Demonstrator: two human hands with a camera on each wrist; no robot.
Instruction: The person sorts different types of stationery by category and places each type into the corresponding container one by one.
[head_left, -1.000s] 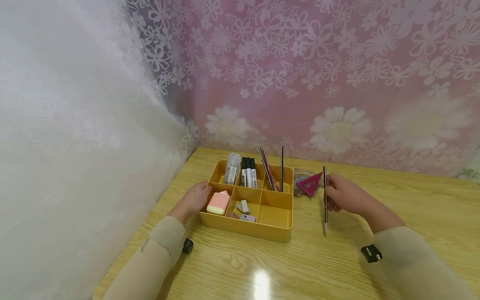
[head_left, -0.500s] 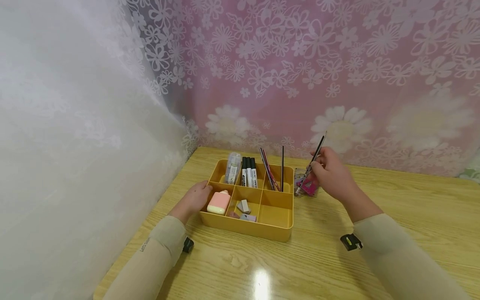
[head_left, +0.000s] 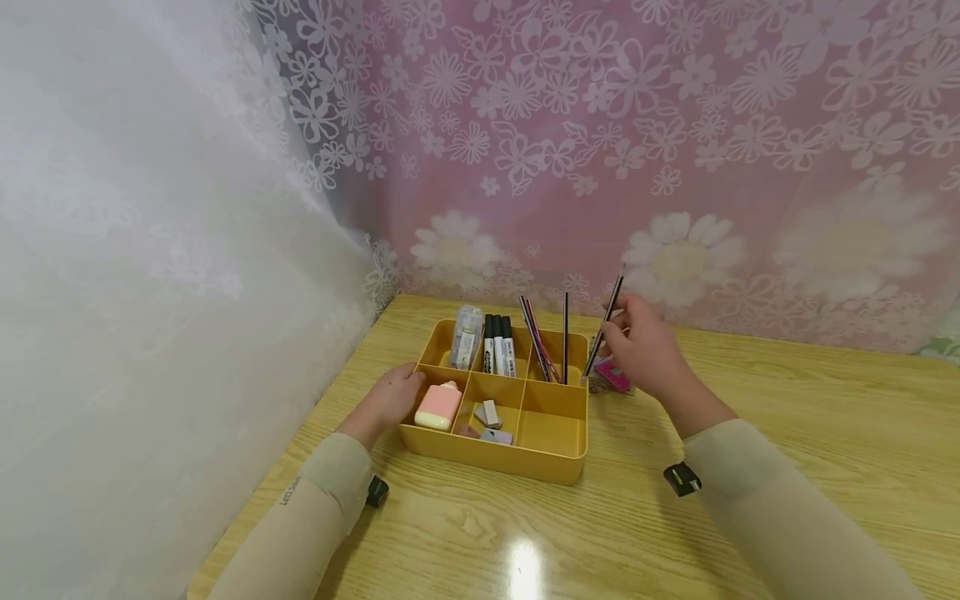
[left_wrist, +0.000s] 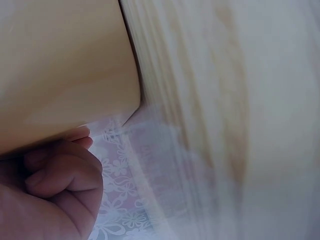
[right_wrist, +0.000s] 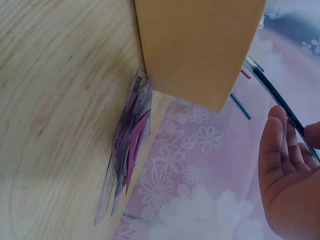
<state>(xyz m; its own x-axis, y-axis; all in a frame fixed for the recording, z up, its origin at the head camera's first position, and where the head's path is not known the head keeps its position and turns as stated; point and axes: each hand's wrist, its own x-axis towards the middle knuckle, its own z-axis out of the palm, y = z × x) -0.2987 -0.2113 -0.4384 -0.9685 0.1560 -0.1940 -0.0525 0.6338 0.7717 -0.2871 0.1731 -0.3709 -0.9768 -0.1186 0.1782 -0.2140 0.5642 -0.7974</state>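
Note:
A yellow six-compartment organizer box [head_left: 491,454] stands on the table. My left hand [head_left: 393,393] grips its left wall at the rim; in the left wrist view the fingers [left_wrist: 75,172] are curled against that wall. My right hand [head_left: 641,346] pinches slim dark pens [head_left: 609,310] between thumb and fingers, tilted, their lower ends right at the box's right rim. In the right wrist view the pens [right_wrist: 280,97] slant above the box wall [right_wrist: 200,45]. Pencils [head_left: 540,342] and a single dark pencil [head_left: 565,333] lean in the back right compartment.
Black-capped markers [head_left: 498,346] and a clear case [head_left: 466,337] fill other back compartments. In front are a pink bottle [head_left: 438,406] and several erasers [head_left: 490,413]. A magenta set square [head_left: 615,375] in a clear packet lies against the box's right side. A floral curtain [head_left: 675,150] hangs behind.
My right hand has lifted the pens from the table at the right, tilted them, and carried them left to the box's right rim. The left hand and the box have stayed put.

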